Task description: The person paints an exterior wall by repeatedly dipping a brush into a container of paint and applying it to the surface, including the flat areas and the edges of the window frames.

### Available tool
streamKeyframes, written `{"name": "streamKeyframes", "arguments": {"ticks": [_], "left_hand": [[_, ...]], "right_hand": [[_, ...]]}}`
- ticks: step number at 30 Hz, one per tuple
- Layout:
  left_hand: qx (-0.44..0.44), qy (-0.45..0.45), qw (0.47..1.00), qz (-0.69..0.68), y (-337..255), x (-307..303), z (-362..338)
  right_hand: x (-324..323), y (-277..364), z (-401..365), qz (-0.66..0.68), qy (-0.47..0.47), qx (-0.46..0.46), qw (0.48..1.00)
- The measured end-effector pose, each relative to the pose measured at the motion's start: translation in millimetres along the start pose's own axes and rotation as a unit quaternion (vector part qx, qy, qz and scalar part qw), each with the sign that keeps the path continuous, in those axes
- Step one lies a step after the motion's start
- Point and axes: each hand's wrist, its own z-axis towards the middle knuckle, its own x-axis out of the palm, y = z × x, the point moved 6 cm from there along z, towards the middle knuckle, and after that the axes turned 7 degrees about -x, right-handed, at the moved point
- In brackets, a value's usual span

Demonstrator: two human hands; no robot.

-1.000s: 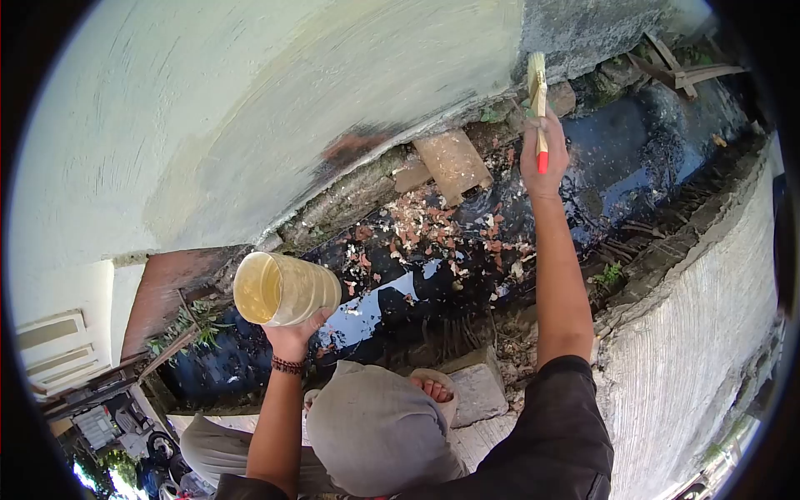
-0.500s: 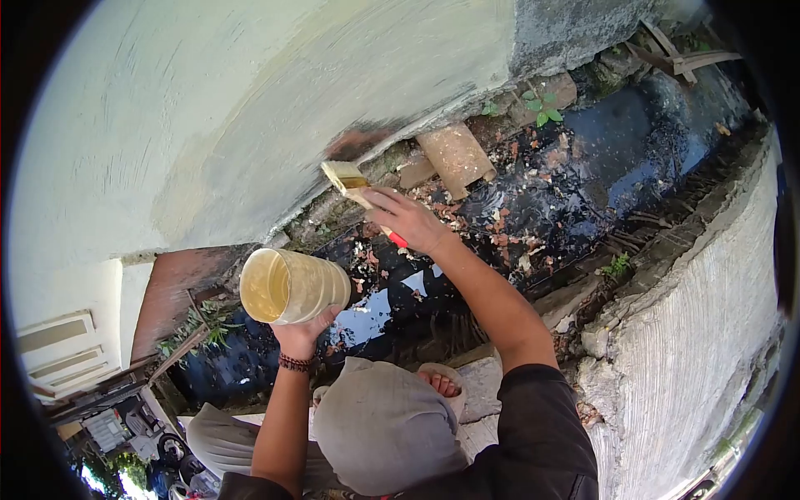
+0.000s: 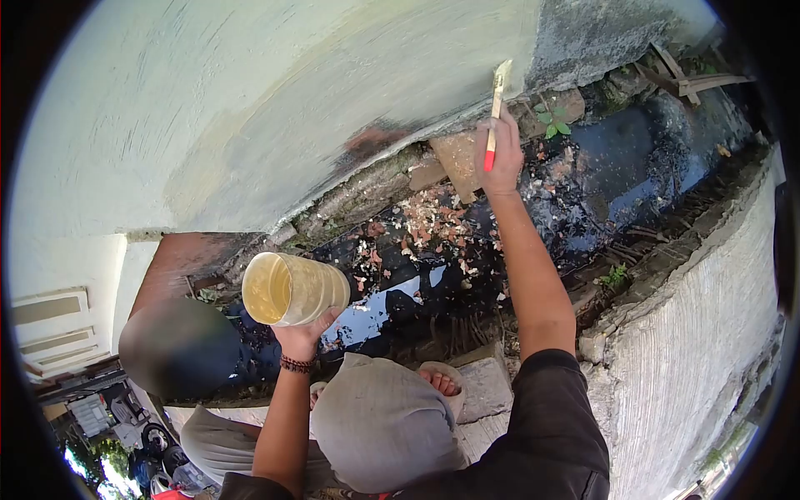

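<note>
the brush is now farther right of the bucket, shifting work along the wall; right hand pinches its handle, left hand clasps the bucket.

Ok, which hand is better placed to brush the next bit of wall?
Probably the right hand: it holds the brush, bristles toward the wall. The left hand is occupied holding the tub.

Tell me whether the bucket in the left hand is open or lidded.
Open: no lid covers the bucket, and its yellowish inner wall shows through the mouth. Fill level: cannot tell.
</note>
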Motion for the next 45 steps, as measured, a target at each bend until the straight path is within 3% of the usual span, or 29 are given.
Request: {"name": "streamKeyframes", "arguments": {"ticks": [2, 4, 6, 7, 9, 12, 15, 17, 19, 22, 24, 25, 27, 29, 31, 32, 33, 35, 38, 45], "left_hand": [[0.028, 0.003, 0.999, 0.03, 2.2, -0.5, 1.8], [0.013, 0.003, 1.0, 0.004, -2.4, 1.5, 2.3], [-0.003, 0.004, 1.0, -0.022, -2.6, 3.3, 3.5], [0.0, 0.004, 0.999, -0.037, -2.4, 3.1, 3.9], [0.001, -0.002, 0.999, -0.05, 0.6, -1.7, 3.8], [0.032, -0.023, 0.999, -0.02, 5.8, -14.6, 5.0], [0.031, -0.053, 0.997, -0.049, 4.6, -26.3, 5.7], [0.03, -0.063, 0.995, -0.069, 6.4, -26.9, 6.9], [0.032, -0.071, 0.993, -0.092, 5.0, -24.0, 7.7], [0.056, -0.069, 0.991, -0.103, -10.9, -23.7, 11.8], [0.056, -0.037, 0.993, -0.097, -23.0, -23.3, 18.5], [0.061, -0.038, 0.992, -0.105, -32.3, -27.3, 25.2], [0.134, -0.008, 0.988, -0.081, -62.0, -37.0, 38.3], [0.154, 0.0, 0.982, -0.109, -82.9, -54.6, 52.2], [0.193, 0.063, 0.978, -0.049, -98.6, -73.7, 63.6], [0.215, 0.061, 0.974, -0.045, -97.3, -86.2, 69.5], [0.224, 0.049, 0.971, -0.063, -92.1, -100.0, 71.8], [0.232, 0.065, 0.97, -0.04, -88.9, -120.3, 77.3], [0.255, 0.084, 0.961, -0.065, -96.7, -146.4, 61.2], [0.223, 0.108, 0.963, -0.106, -93.1, -168.2, 43.0]], "right_hand": [[21.0, 38.7, -25.5, 0.063, 0.016, -0.043, 0.997], [28.4, 76.0, -55.2, 0.118, 0.13, -0.057, 0.983], [33.3, 103.2, -78.0, 0.176, 0.236, -0.135, 0.946], [31.5, 103.4, -77.5, 0.177, 0.236, -0.135, 0.946], [32.5, 108.8, -82.9, 0.172, 0.328, -0.212, 0.905], [6.1, 43.0, -34.0, 0.109, 0.214, -0.112, 0.964], [-29.3, -7.8, -13.2, 0.041, 0.125, -0.042, 0.99], [-47.4, -22.8, -8.0, -0.045, 0.002, 0.056, 0.997], [-42.6, -5.9, -1.7, -0.073, -0.028, 0.065, 0.995], [13.2, 58.4, -21.9, 0.014, 0.028, -0.009, 0.999], [39.1, 120.1, -55.1, 0.113, 0.087, 0.014, 0.99], [51.1, 143.8, -77.8, 0.173, 0.158, 0.038, 0.971], [51.7, 198.9, -109.1, 0.289, 0.251, -0.02, 0.923], [44.1, 230.1, -137.6, 0.36, 0.283, 0.033, 0.888], [25.0, 245.7, -135.9, 0.316, 0.296, 0.039, 0.901], [23.7, 231.3, -138.9, 0.363, 0.32, 0.235, 0.843], [19.0, 219.2, -142.8, 0.389, 0.332, 0.418, 0.751], [-4.3, 216.1, -94.1, 0.4, 0.33, 0.446, 0.73], [-34.0, 240.1, 4.0, 0.365, 0.346, 0.377, 0.778], [-51.5, 387.0, 178.6, 0.348, 0.336, 0.267, 0.834]]}}
